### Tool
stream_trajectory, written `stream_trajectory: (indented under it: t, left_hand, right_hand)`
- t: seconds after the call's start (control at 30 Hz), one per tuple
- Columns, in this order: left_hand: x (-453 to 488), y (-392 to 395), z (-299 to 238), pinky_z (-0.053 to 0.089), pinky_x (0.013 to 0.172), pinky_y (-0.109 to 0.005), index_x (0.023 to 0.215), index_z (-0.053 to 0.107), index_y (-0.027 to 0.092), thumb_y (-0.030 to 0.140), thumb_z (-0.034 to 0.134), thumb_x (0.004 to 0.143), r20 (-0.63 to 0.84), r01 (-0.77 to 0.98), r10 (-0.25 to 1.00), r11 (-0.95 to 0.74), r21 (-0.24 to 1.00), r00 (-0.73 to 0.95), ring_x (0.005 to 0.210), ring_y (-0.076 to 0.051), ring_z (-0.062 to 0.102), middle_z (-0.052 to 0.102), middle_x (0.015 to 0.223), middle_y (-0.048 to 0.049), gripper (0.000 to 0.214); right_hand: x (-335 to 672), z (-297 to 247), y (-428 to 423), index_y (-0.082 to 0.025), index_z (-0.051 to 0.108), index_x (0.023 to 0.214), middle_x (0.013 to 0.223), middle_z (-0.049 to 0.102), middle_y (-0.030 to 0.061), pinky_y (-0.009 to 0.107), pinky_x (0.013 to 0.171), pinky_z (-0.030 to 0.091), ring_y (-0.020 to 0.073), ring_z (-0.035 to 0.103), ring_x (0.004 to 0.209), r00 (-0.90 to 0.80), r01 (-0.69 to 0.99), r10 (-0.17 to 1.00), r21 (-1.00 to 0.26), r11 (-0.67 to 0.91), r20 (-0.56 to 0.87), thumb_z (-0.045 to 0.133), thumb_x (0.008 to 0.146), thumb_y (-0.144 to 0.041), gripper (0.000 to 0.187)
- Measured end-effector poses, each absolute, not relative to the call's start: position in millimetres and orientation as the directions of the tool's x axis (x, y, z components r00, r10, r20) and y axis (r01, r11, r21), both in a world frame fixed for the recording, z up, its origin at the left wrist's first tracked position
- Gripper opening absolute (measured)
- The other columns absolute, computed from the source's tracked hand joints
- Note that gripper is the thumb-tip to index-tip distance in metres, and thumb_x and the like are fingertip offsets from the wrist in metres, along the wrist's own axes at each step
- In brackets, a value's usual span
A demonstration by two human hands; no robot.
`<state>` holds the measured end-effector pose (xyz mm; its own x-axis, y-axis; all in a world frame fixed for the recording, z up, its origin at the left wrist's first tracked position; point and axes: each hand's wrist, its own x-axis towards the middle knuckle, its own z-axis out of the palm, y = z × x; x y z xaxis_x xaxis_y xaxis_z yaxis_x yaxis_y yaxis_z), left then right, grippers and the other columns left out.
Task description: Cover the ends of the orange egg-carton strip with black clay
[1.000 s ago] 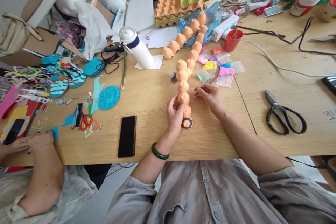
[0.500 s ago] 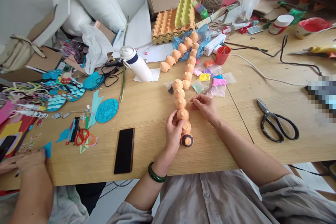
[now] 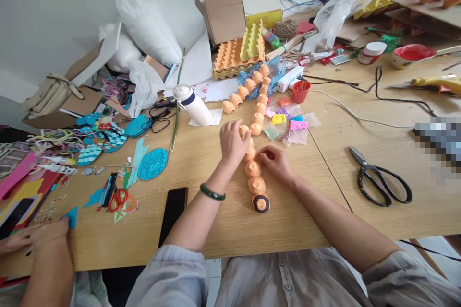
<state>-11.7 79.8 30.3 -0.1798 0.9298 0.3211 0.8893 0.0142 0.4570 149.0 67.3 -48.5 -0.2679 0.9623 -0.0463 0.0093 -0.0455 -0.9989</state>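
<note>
left hand point(image 3: 234, 141): curved over the orange cup strip point(image 3: 253, 169), hiding cups; finger closure can't be told
right hand point(image 3: 275, 164): bunched beside it; any pinch hidden
strip: on the table point(image 3: 230, 223)
phone point(image 3: 173, 208): partly covered by forearm point(image 3: 196, 213)

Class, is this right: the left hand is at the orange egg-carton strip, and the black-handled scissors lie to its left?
Wrong side: the head view shows the black-handled scissors lying to the right of the orange egg-carton strip. The left hand is at the strip, as stated.
</note>
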Motion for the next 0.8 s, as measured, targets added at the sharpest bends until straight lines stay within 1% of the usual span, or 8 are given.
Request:
stream_trajectory:
  t: [0.1,0.17,0.27,0.37,0.57,0.63,0.73,0.8]
  left_hand:
    - [5,131,36,0.040,0.119,-0.049,0.132,0.067,0.004,0.040,0.064,0.096,0.104,0.951,0.983,0.118,0.285,-0.153,0.136,-0.039,0.060,0.071,0.135,-0.0274,0.050]
    - [17,155,34,0.043,0.115,-0.050,0.131,0.066,0.005,0.050,0.067,0.093,-0.055,0.949,0.980,0.200,0.245,-0.192,0.136,-0.042,0.061,0.070,0.135,-0.0286,0.059]
    - [28,174,29,0.052,0.101,-0.047,0.126,0.068,0.008,0.038,0.078,0.084,-0.112,0.937,0.971,0.232,0.263,-0.210,0.121,-0.041,0.071,0.076,0.124,-0.0268,0.052]
    - [27,180,25,0.055,0.095,-0.042,0.127,0.068,0.009,0.025,0.070,0.088,-0.058,0.928,0.975,0.222,0.299,-0.215,0.118,-0.038,0.072,0.076,0.123,-0.0256,0.042]
    - [2,188,39,0.052,0.103,-0.040,0.109,0.075,0.014,0.021,0.067,0.087,0.134,0.931,0.983,0.072,0.359,-0.127,0.118,-0.033,0.070,0.077,0.118,-0.0204,0.025]
    - [-11,197,49,0.052,0.105,-0.038,0.113,0.076,0.018,0.022,0.071,0.085,0.194,0.926,0.976,0.020,0.378,-0.100,0.119,-0.031,0.069,0.077,0.122,-0.0157,0.029]
    - [-33,215,62,0.053,0.102,-0.038,0.121,0.075,0.015,0.024,0.071,0.084,0.256,0.912,0.962,-0.017,0.410,-0.097,0.111,-0.030,0.071,0.077,0.124,-0.0154,0.038]
    - [-50,231,67,0.054,0.102,-0.039,0.119,0.078,0.014,0.022,0.074,0.078,0.312,0.858,0.942,-0.059,0.510,-0.121,0.108,-0.030,0.072,0.078,0.121,-0.0132,0.041]
  right_hand:
    - [149,-52,68,-0.021,0.069,0.081,0.070,0.072,0.0012,0.029,0.060,0.050,0.0164,0.065,0.060,-0.270,0.070,0.963,-0.998,0.006,-0.013,0.065,0.081,-0.024,0.005]
    - [150,-54,69,-0.021,0.069,0.083,0.072,0.073,0.0017,0.029,0.061,0.051,0.0167,0.066,0.061,-0.277,0.099,0.961,-0.994,0.036,0.007,0.063,0.083,-0.023,0.006]
    - [150,-55,70,-0.021,0.068,0.084,0.073,0.073,0.0020,0.029,0.062,0.051,0.0166,0.066,0.062,-0.280,0.140,0.959,-0.987,0.073,0.031,0.060,0.084,-0.023,0.008]
    - [150,-55,69,-0.021,0.068,0.083,0.076,0.074,0.0029,0.030,0.063,0.050,0.0170,0.066,0.065,-0.279,0.172,0.959,-0.980,0.097,0.046,0.058,0.085,-0.024,0.010]
    - [149,-54,67,-0.020,0.070,0.083,0.074,0.072,0.0031,0.030,0.061,0.045,0.0180,0.063,0.065,-0.279,0.231,0.960,-0.968,0.098,0.031,0.060,0.085,-0.029,0.014]
    - [150,-53,66,-0.020,0.071,0.085,0.077,0.073,0.0039,0.031,0.063,0.045,0.0184,0.063,0.067,-0.277,0.250,0.960,-0.963,0.096,0.024,0.060,0.086,-0.031,0.015]
    - [150,-53,65,-0.020,0.072,0.087,0.082,0.075,0.0046,0.031,0.066,0.045,0.0184,0.064,0.071,-0.289,0.270,0.957,-0.957,0.101,0.020,0.060,0.088,-0.031,0.016]
    - [151,-53,65,-0.020,0.072,0.088,0.085,0.076,0.0045,0.031,0.067,0.045,0.0181,0.064,0.073,-0.299,0.281,0.954,-0.953,0.110,0.022,0.060,0.089,-0.031,0.016]
